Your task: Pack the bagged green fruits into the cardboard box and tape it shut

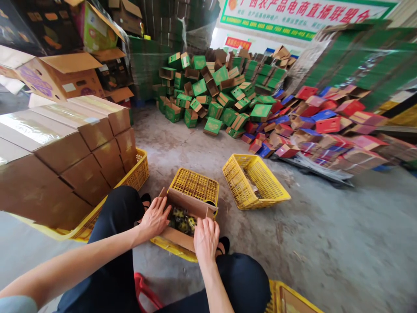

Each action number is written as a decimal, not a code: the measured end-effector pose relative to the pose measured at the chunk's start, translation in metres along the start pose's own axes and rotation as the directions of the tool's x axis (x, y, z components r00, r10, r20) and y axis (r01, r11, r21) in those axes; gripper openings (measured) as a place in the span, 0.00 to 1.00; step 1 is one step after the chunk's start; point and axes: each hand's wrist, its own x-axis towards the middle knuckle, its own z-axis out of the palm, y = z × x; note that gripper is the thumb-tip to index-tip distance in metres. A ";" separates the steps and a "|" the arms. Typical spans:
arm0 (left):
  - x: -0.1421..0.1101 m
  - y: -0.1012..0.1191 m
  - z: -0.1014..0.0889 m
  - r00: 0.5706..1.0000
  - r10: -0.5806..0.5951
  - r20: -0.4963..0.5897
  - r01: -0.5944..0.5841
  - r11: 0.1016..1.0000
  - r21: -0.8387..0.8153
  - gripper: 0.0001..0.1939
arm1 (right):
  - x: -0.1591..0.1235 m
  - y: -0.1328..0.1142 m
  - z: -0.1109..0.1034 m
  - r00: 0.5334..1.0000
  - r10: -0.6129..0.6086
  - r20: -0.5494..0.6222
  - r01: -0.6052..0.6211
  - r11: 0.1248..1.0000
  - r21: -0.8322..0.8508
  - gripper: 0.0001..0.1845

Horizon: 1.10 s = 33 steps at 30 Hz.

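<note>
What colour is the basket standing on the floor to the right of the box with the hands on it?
The basket is yellow, best seen in the head view.

The left fingers and right fingers cover parts of the open carton's two ends; its shaded contents are too small to identify. Stacked brown cartons at nine o'clock and a yellow crate at five are cut off. Legs hide much of a red object toward six. At one, the banner is cropped, its smaller lettering blurred.
</note>
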 end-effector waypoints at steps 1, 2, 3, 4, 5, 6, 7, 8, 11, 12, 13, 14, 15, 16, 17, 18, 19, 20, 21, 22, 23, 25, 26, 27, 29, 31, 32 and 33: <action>-0.002 -0.002 0.002 1.000 -0.019 0.012 0.019 1.000 0.003 0.31 | 0.001 0.001 -0.003 1.000 0.024 0.004 -0.024 1.000 -0.014 0.19; -0.003 -0.003 0.005 0.999 -0.031 0.023 0.031 1.000 0.001 0.32 | 0.002 0.003 -0.006 0.999 0.049 0.011 -0.048 0.998 -0.028 0.19; -0.004 -0.003 0.009 0.999 -0.039 0.033 0.039 0.999 -0.005 0.33 | 0.002 0.005 -0.009 0.997 0.073 0.022 -0.072 0.997 -0.042 0.20; -0.005 -0.004 0.013 0.998 -0.046 0.040 0.046 0.999 -0.014 0.34 | 0.003 0.008 -0.011 0.995 0.097 0.036 -0.095 0.994 -0.054 0.22; -0.006 -0.004 0.017 0.998 -0.052 0.048 0.053 0.998 -0.025 0.35 | 0.003 0.010 -0.013 0.992 0.118 0.051 -0.115 0.991 -0.061 0.24; -0.007 -0.004 0.022 0.997 -0.059 0.058 0.061 0.997 -0.037 0.36 | 0.004 0.012 -0.014 0.989 0.135 0.067 -0.131 0.989 -0.062 0.26; -0.007 -0.004 0.026 0.995 -0.067 0.073 0.071 0.996 -0.052 0.38 | 0.004 0.014 -0.014 0.986 0.145 0.083 -0.141 0.988 -0.056 0.29; -0.006 -0.004 0.030 0.993 -0.073 0.092 0.079 0.995 -0.069 0.40 | 0.005 0.015 -0.014 0.984 0.151 0.099 -0.146 0.988 -0.049 0.31; -0.005 -0.007 0.040 0.988 -0.062 0.141 0.082 0.987 -0.141 0.49 | 0.006 0.018 -0.009 0.978 0.153 0.144 -0.144 0.987 -0.068 0.37; -0.004 -0.008 0.043 0.988 -0.050 0.147 0.075 0.983 -0.169 0.52 | 0.007 0.019 -0.006 0.976 0.154 0.152 -0.142 0.986 -0.089 0.39; -0.004 -0.010 0.045 0.988 -0.034 0.153 0.064 0.979 -0.195 0.54 | 0.008 0.020 -0.003 0.976 0.154 0.153 -0.138 0.984 -0.111 0.41; -0.003 -0.012 0.046 0.987 -0.018 0.162 0.054 0.974 -0.219 0.56 | 0.010 0.021 0.000 0.977 0.153 0.148 -0.134 0.983 -0.128 0.43; -0.002 -0.013 0.047 0.984 -0.004 0.176 0.047 0.970 -0.239 0.58 | 0.012 0.022 0.003 0.979 0.151 0.140 -0.132 0.982 -0.138 0.45; -0.002 -0.015 0.047 0.980 0.008 0.197 0.043 0.966 -0.255 0.59 | 0.013 0.023 0.005 0.980 0.151 0.131 -0.132 0.981 -0.141 0.46; -0.001 -0.016 0.046 0.976 0.017 0.219 0.044 0.963 -0.267 0.61 | 0.015 0.024 0.007 0.980 0.153 0.126 -0.135 0.981 -0.138 0.47; 0.000 -0.017 0.046 0.970 0.020 0.241 0.049 0.961 -0.274 0.62 | 0.017 0.024 0.007 0.980 0.157 0.124 -0.141 0.982 -0.129 0.47; 0.000 -0.017 0.045 0.965 0.020 0.260 0.054 0.959 -0.277 0.64 | 0.018 0.024 0.007 0.979 0.163 0.124 -0.149 0.982 -0.113 0.46; 0.001 -0.018 0.044 0.961 0.021 0.276 0.059 0.958 -0.279 0.64 | 0.019 0.023 0.006 0.978 0.168 0.122 -0.157 0.983 -0.090 0.44; 0.001 -0.018 0.044 0.958 0.023 0.287 0.061 0.958 -0.280 0.65 | 0.019 0.023 0.004 0.978 0.171 0.116 -0.165 0.984 -0.063 0.43; 0.001 -0.018 0.043 0.956 0.027 0.293 0.060 0.957 -0.283 0.66 | 0.019 0.022 0.002 0.980 0.172 0.100 -0.170 0.985 -0.035 0.41; 0.001 -0.018 0.043 0.955 0.031 0.294 0.057 0.957 -0.286 0.67 | 0.018 0.021 0.000 0.982 0.172 0.075 -0.172 0.985 -0.008 0.39; 0.001 -0.018 0.043 0.957 0.041 0.289 0.046 0.956 -0.291 0.68 | 0.015 0.022 -0.003 0.983 0.181 0.005 -0.181 0.983 0.041 0.36; 0.001 -0.018 0.043 0.958 0.043 0.284 0.043 0.956 -0.290 0.68 | 0.013 0.023 -0.004 0.980 0.199 -0.030 -0.197 0.978 0.066 0.35; 0.001 -0.018 0.042 0.959 0.043 0.279 0.041 0.957 -0.289 0.68 | 0.012 0.025 -0.005 0.973 0.224 -0.059 -0.218 0.971 0.095 0.34; 0.001 -0.017 0.041 0.960 0.042 0.277 0.040 0.958 -0.285 0.68 | 0.008 0.028 -0.005 0.957 0.276 -0.088 -0.261 0.954 0.147 0.30; 0.001 -0.017 0.039 0.958 0.045 0.284 0.039 0.958 -0.285 0.69 | 0.005 0.030 -0.006 0.960 0.270 -0.067 -0.256 0.952 0.168 0.27; 0.001 -0.017 0.038 0.956 0.049 0.289 0.037 0.958 -0.285 0.69 | 0.003 0.030 -0.006 0.971 0.233 -0.043 -0.224 0.961 0.164 0.26; 0.002 -0.017 0.037 0.954 0.053 0.293 0.034 0.958 -0.284 0.69 | 0.002 0.030 -0.006 0.982 0.187 -0.016 -0.182 0.971 0.152 0.26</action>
